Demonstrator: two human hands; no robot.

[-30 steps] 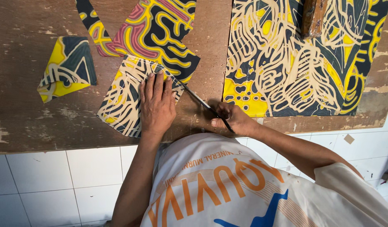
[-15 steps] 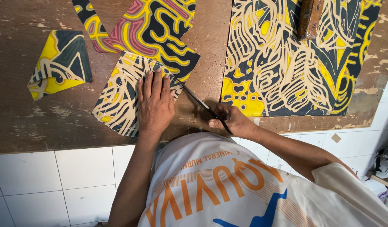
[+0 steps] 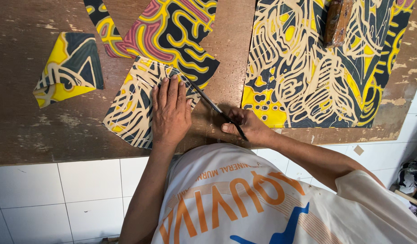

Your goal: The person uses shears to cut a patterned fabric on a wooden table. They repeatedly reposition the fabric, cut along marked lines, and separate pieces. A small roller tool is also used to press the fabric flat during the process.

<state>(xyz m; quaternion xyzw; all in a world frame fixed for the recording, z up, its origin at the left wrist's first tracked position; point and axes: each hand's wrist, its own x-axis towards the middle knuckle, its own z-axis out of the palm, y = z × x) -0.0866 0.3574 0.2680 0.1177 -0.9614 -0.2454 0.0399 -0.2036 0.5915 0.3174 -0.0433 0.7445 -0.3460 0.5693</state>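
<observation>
My left hand lies flat, fingers together, on a small patterned sheet of cream, yellow and dark blue on a worn wooden board. My right hand grips a thin dark blade tool. The tool's tip reaches the right edge of the sheet, right beside my left fingers. The blade runs slantwise from my right hand up to the left.
A large patterned sheet lies to the right with a brown wooden block on it. A pink, yellow and dark piece lies above, a folded yellow scrap at left. White tiles run below the board's edge.
The view has shifted slightly. My hands keep the same pose on the sheet and the tool, with the blade still along the sheet's right edge.
</observation>
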